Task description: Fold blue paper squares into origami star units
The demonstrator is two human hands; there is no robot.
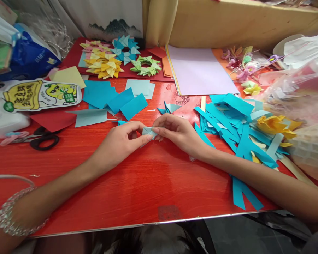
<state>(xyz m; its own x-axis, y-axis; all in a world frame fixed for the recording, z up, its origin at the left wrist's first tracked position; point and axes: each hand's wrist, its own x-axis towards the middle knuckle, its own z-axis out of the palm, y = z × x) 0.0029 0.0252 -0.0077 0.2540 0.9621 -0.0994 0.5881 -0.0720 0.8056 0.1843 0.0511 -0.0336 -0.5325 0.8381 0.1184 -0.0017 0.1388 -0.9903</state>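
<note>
A folded pale-blue paper (147, 130) is pinched at opposite ends by the left hand (125, 137) and the right hand (178, 132) over the table (137, 187), apparently so its creases are held shut; blue scraps (230, 120) are heaped at the right, seemingly out of the way

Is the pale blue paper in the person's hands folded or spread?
Folded: the pale blue paper, pinched by the left hand and right hand, is a small packet with diagonal edges meeting on its face.
</note>
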